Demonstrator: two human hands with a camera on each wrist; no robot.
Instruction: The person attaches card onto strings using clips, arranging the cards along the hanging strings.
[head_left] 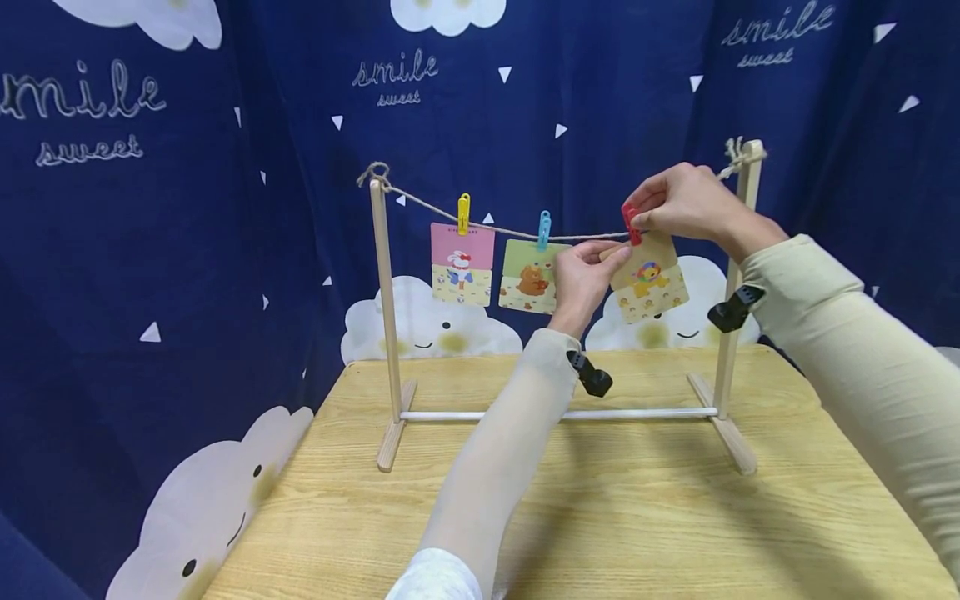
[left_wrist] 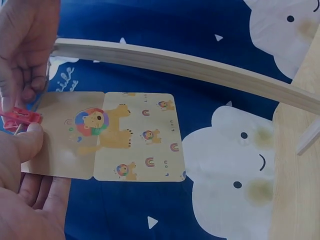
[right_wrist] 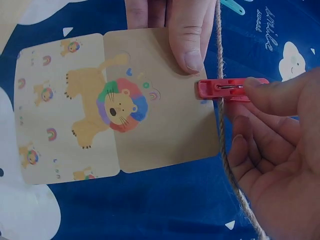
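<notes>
My right hand (head_left: 693,204) pinches a red clothespin (right_wrist: 222,89) between thumb and fingers. In the right wrist view the clothespin lies across the twine (right_wrist: 220,55) and its tip overlaps the top edge of a tan lion card (right_wrist: 150,145). With thumb in front and fingers behind, my left hand (head_left: 581,279) pinches that card by its upper edge, close to the clothespin. The card hangs tilted in the head view. To its left a green bear card (head_left: 517,258) hangs from a blue clothespin (head_left: 543,231), partly covered by my left hand.
A pink rabbit card (head_left: 480,246) hangs under a yellow clothespin (head_left: 464,214). Two wooden posts (head_left: 386,308) hold the twine's ends, joined below by a white bar (head_left: 637,413). The frame stands on a wooden table (head_left: 637,517) before a dark blue curtain (head_left: 247,250).
</notes>
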